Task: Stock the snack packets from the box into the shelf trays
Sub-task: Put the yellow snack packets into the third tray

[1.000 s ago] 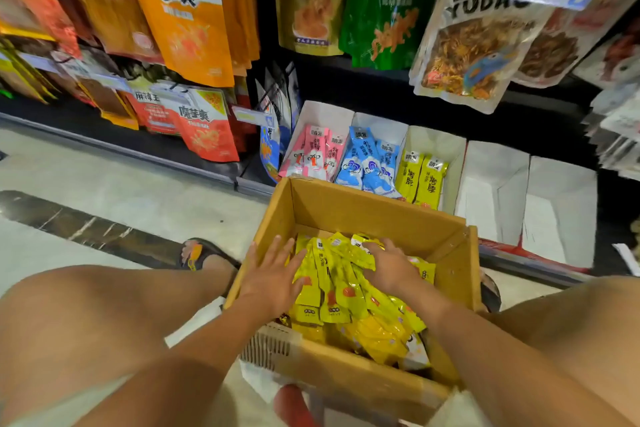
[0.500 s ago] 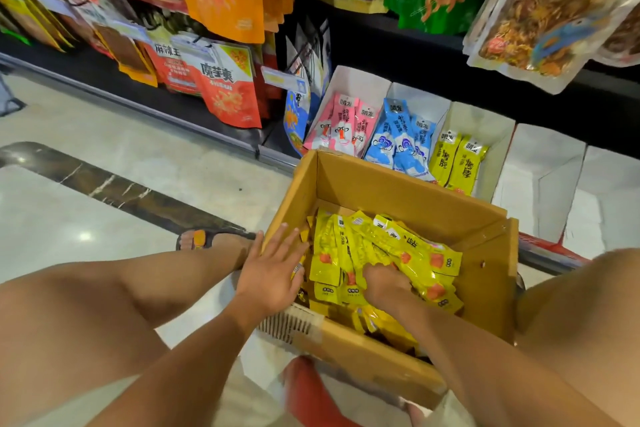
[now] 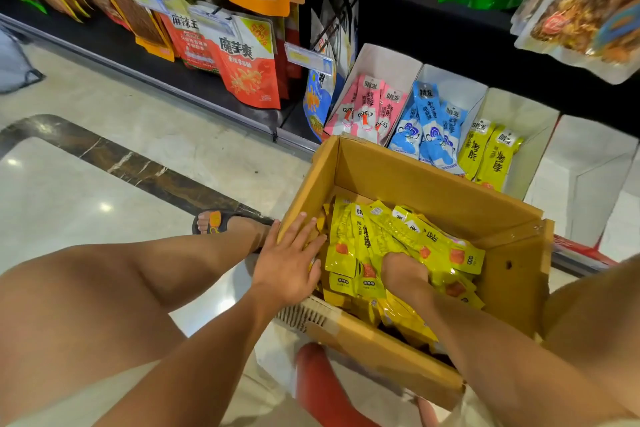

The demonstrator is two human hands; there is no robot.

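Where glossy floor point(image 3: 86, 184) meets black shelving point(image 3: 450, 45), left grip point(image 3: 287, 263) lies spread; packets point(image 3: 349, 246) hide whether right grip point(image 3: 403, 269) clamps.

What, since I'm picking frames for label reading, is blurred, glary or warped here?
Head view, centre: yellow packets in the box are sharp, slightly shiny; head view, left: two glare spots on the glossy floor; head view, edges: hanging bags top right look soft and stretched by the wide lens.

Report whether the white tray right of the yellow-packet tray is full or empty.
Empty: the white tray shows only bare white walls, with nothing inside.
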